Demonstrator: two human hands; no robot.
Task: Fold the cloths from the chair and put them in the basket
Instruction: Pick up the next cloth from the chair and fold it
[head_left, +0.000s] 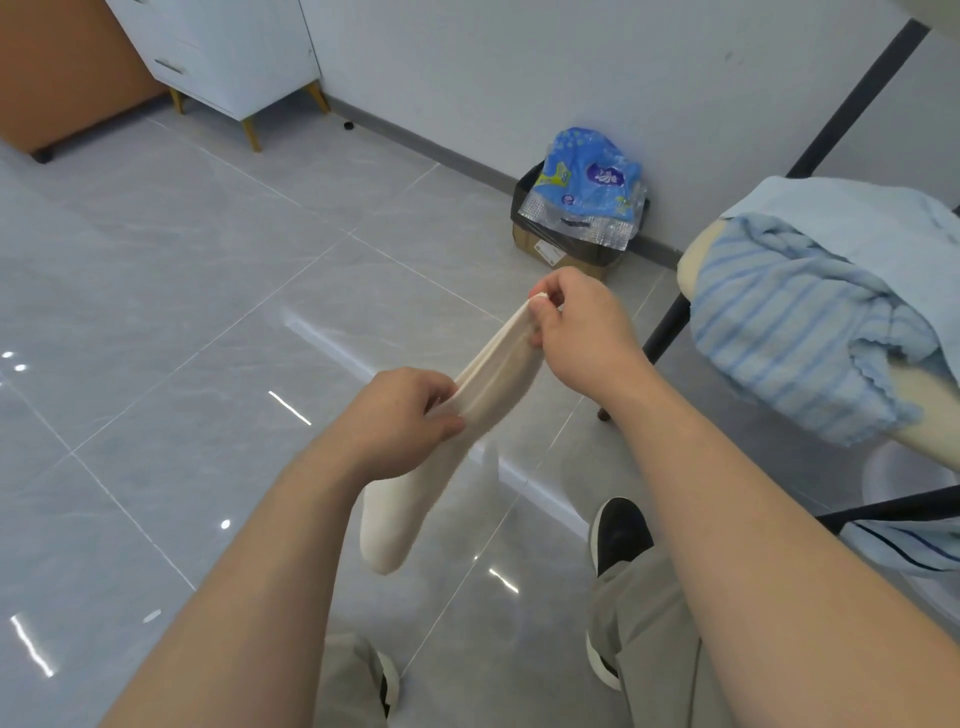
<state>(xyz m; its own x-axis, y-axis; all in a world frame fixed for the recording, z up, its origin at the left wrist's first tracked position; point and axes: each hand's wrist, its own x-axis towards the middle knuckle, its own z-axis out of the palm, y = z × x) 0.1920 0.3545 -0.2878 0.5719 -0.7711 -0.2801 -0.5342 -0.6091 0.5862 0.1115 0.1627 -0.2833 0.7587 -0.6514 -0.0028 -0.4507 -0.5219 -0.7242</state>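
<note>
Over the grey floor (156, 312), which lies open to the left, the left hand (400, 421) pinches the cream sock (498, 379) mid-length. The right hand (587, 338) pinches its cuff, pulling it taut, probably to flatten it for folding; the toe hangs free. Rightward, striped blue cloths (779, 332) lie heaped on the chair (693, 260), overhanging its seat edge.

Cream fabric sock (498, 374): I see it mid-frame, cuff stretched between left hand (400, 421) and right hand (582, 332), toe hanging.
Light blue striped cloths (789, 332): heaped unfolded on chair (693, 265), right edge.
</note>
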